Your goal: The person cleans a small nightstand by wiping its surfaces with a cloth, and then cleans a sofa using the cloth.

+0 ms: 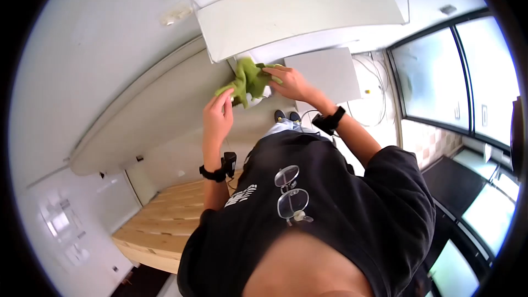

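A crumpled green cloth hangs between my two hands, below the edge of a white shelf-like panel. My left hand pinches the cloth's lower left corner between thumb and fingers. On the other side, my right hand grips its upper right edge, with the fingers pointing left. Something white shows just behind the cloth, partly hidden by it. Each wrist wears a black strap with a small device.
A pale box-like surface lies beyond my right hand, with white cables on the wall beside it. Wooden boards are at the lower left. Dark-framed glass panels stand at the right. Glasses hang at my chest.
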A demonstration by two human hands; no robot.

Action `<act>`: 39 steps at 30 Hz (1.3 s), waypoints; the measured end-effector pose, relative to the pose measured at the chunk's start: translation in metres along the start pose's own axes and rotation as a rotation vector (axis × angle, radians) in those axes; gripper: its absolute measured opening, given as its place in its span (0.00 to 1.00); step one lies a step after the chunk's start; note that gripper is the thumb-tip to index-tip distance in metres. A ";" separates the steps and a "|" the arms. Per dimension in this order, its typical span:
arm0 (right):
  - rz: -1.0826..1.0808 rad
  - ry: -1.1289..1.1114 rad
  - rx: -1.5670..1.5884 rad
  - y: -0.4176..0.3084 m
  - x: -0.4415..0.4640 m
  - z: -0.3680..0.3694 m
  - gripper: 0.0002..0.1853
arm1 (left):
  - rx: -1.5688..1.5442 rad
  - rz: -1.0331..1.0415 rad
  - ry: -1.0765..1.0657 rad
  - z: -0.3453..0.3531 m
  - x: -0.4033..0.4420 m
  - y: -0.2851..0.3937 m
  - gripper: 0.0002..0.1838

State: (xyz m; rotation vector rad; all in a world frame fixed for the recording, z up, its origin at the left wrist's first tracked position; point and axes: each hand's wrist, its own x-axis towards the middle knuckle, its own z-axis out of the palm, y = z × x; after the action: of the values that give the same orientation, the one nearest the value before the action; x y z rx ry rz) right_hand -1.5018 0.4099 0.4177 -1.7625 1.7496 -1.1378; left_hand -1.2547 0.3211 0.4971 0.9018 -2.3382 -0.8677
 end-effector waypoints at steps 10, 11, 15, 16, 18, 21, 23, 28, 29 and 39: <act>0.247 0.245 -0.176 -0.004 -0.057 -0.086 0.15 | -0.061 0.080 -0.331 0.013 0.023 0.038 0.16; 0.207 0.287 -0.173 -0.005 -0.055 -0.086 0.17 | -0.062 0.080 -0.332 0.012 0.021 0.038 0.16; 0.366 0.402 -0.179 0.006 -0.083 -0.119 0.08 | -0.018 0.072 -0.437 0.036 0.034 0.057 0.21; 0.375 0.420 -0.175 0.009 -0.094 -0.130 0.08 | 0.003 0.063 -0.463 0.046 0.035 0.066 0.24; 0.421 0.476 -0.008 0.010 -0.105 -0.146 0.05 | 0.000 0.118 -0.450 0.055 0.038 0.074 0.26; 0.474 0.340 0.012 0.038 -0.146 -0.189 0.05 | -0.024 0.128 -0.420 0.092 0.041 0.104 0.28; 0.369 0.306 -0.090 0.071 -0.177 -0.220 0.11 | -0.064 0.063 -0.367 0.141 0.038 0.136 0.28; 0.371 0.345 -0.071 0.086 -0.212 -0.261 0.10 | -0.091 0.084 -0.289 0.180 0.043 0.181 0.29; 0.361 0.362 -0.138 0.097 -0.231 -0.278 0.10 | -0.004 0.024 -0.356 0.194 0.052 0.201 0.30; 0.484 0.519 -0.217 0.137 -0.299 -0.328 0.12 | -0.021 0.301 -0.452 0.270 0.119 0.242 0.19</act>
State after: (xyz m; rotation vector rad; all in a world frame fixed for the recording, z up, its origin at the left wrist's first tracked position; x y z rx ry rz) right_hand -1.8052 0.7623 0.4264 -1.0847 2.5087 -1.2882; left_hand -1.6020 0.4794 0.5081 0.3483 -2.7424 -1.0451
